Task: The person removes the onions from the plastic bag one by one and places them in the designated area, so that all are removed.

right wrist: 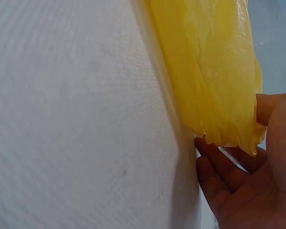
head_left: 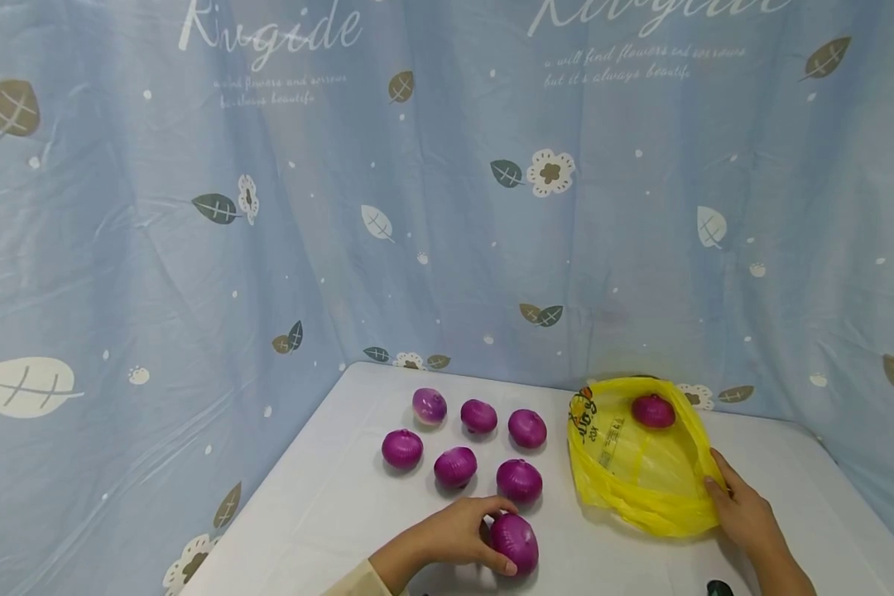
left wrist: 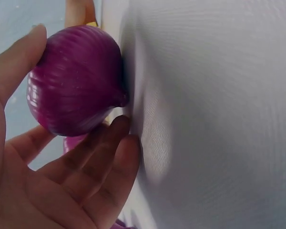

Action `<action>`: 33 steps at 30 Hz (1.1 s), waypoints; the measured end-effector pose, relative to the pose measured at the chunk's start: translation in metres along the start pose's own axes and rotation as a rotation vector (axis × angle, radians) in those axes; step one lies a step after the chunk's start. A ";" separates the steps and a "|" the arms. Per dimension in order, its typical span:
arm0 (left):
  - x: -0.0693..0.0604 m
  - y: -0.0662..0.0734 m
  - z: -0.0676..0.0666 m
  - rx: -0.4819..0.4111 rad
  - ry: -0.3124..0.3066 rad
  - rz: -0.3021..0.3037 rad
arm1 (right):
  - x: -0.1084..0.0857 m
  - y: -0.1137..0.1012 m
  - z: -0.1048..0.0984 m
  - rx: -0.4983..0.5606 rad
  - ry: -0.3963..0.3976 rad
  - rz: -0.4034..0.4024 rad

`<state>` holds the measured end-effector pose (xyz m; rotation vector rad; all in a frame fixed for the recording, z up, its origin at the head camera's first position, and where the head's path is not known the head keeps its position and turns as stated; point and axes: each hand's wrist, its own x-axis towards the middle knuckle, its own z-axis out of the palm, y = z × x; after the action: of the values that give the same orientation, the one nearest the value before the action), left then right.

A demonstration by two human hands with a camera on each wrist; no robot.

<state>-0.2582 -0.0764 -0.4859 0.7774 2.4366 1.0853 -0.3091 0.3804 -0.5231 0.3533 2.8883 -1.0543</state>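
My left hand (head_left: 459, 531) holds a purple onion (head_left: 515, 545) between thumb and fingers, low over the front of the white table. In the left wrist view the same onion (left wrist: 78, 81) sits against the thumb, its pointed tip toward the tabletop. Whether it touches the table I cannot tell. At the right, my right hand (head_left: 748, 509) pinches the rim of a yellow plastic bag (head_left: 603, 488), which lies with its mouth spread wide. One onion (head_left: 653, 410) is inside the bag, toward the back. The right wrist view shows the bag's edge (right wrist: 224, 95) between thumb and fingers.
Several more purple onions (head_left: 455, 468) stand in two loose rows on the white table (head_left: 328, 497), left of the bag. A small dark object (head_left: 719, 588) is cut off at the bottom edge. A blue printed curtain (head_left: 447, 207) hangs behind and to the left.
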 end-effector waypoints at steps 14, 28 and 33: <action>-0.005 0.004 -0.003 0.052 -0.011 -0.009 | 0.002 -0.001 -0.003 0.022 -0.012 -0.010; -0.005 0.007 -0.013 0.169 -0.004 0.097 | -0.001 0.000 -0.002 0.021 -0.025 -0.017; 0.007 0.022 -0.025 0.197 0.023 0.165 | -0.001 0.000 -0.002 0.021 -0.023 -0.021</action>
<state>-0.2690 -0.0742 -0.4541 1.0491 2.5638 0.9238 -0.3083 0.3816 -0.5216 0.3109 2.8687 -1.0849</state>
